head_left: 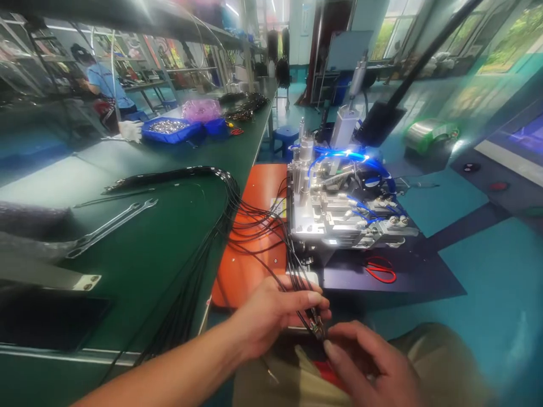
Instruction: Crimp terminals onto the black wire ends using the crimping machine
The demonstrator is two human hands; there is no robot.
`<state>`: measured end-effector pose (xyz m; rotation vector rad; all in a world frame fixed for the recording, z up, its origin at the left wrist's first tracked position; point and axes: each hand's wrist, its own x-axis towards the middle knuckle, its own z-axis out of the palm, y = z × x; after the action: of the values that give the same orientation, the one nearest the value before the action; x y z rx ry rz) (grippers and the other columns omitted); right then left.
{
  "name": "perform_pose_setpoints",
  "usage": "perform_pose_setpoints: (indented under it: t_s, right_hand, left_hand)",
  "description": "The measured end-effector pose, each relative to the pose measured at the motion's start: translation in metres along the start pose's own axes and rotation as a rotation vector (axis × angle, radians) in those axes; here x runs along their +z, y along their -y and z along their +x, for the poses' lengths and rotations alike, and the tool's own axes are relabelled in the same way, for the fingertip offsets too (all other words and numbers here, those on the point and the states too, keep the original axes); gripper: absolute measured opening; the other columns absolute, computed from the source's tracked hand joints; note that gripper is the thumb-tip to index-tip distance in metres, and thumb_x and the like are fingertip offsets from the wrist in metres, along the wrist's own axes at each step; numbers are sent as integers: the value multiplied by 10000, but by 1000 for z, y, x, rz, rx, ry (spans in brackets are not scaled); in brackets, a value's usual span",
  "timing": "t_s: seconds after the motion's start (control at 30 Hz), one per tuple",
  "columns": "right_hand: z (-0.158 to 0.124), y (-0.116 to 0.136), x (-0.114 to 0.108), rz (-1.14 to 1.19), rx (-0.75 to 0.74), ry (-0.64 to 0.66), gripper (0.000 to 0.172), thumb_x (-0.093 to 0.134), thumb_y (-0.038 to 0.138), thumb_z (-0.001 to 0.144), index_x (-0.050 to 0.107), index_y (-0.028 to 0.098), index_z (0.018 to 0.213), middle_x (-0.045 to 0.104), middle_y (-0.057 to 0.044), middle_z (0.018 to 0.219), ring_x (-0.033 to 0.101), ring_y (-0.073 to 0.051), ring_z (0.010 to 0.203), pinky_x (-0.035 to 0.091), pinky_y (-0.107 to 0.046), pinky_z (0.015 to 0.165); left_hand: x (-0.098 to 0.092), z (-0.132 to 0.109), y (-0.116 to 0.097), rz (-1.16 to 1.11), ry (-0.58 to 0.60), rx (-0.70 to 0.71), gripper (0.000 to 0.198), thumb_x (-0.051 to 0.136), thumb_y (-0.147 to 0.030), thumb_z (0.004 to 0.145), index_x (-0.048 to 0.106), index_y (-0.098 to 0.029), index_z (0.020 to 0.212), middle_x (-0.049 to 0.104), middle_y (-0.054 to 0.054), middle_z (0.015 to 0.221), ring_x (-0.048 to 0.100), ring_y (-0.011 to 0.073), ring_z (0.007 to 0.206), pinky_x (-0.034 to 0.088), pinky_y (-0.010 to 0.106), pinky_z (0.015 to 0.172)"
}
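Left hand (271, 316) shut in pinch on bunch of thin black wires (292, 265), low, just over lap. Wires loop away up toward machine. Small shiny metal wire ends (319, 329) stick out under thumb. Silver machine with blue tubes (339, 220) stands behind, apart from hands. Right hand (373, 362) half curled, fingertip at metal ends; real grip too blurry to tell. Red scissors (380, 270) lie beside machine. Good way, I think: keep pinch tight, ends level, pick one wire only, no tugging.
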<state>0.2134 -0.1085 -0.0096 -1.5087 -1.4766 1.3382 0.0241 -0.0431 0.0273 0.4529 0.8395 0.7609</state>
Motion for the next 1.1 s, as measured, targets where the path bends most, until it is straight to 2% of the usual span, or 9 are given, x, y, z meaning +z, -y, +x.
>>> perform_pose_setpoints:
  t_s: [0.13, 0.27, 0.37, 0.5, 0.57, 0.77, 1.1]
  right_hand:
    - [5, 4, -1, -180, -145, 76, 261, 590, 452, 906, 724, 229, 907, 690, -47, 784, 634, -167, 656, 480, -211, 543]
    - [5, 9, 0, -169, -195, 40, 243, 581, 421, 915, 728, 231, 875, 684, -48, 791, 625, -179, 698, 482, -217, 589]
    - [4, 11, 2, -19, -114, 54, 284, 583, 463, 908, 728, 222, 870, 647, -39, 739, 583, -167, 643, 462, -223, 552]
    - [3, 10, 5, 233, 112, 165, 365, 591, 542, 893, 707, 197, 880, 520, 16, 582, 444, -106, 491, 365, -208, 447]
    - [4, 8, 6, 319, 174, 202, 388, 598, 561, 886, 689, 186, 844, 505, 26, 545, 418, -91, 470, 340, -199, 434]
    - [6, 5, 9, 421, 205, 237, 387, 609, 559, 887, 649, 180, 815, 517, 35, 524, 411, -74, 450, 334, -189, 433]
    - [7, 10, 6, 392, 211, 242, 409, 577, 573, 902, 641, 176, 826, 508, 42, 550, 427, -70, 466, 346, -183, 448]
  left_hand:
    - [1, -1, -1, 41, -4, 32, 270, 834, -255, 707, 687, -96, 868, 719, 102, 830, 720, 220, 817, 543, 277, 720]
    - [3, -2, -1, 45, -6, 53, 249, 832, -252, 699, 688, -103, 836, 710, 83, 793, 711, 198, 768, 544, 273, 704]
    - [5, -1, -1, 57, 2, 69, 229, 828, -240, 692, 689, -96, 805, 697, 72, 732, 701, 182, 700, 544, 260, 658]
    - [8, 0, -1, 53, -59, 73, 248, 848, -233, 648, 671, -102, 761, 674, 53, 666, 684, 176, 628, 539, 257, 590]
    - [9, 1, -2, 66, -85, 74, 259, 853, -234, 636, 660, -105, 751, 673, 53, 666, 684, 179, 621, 529, 247, 566]
    - [10, 1, -2, 108, -109, 99, 262, 842, -236, 645, 652, -95, 757, 663, 58, 647, 671, 166, 601, 470, 196, 495]
    - [10, 1, -2, 159, -118, 103, 276, 844, -274, 655, 664, -105, 778, 685, 63, 695, 683, 165, 632, 486, 206, 527]
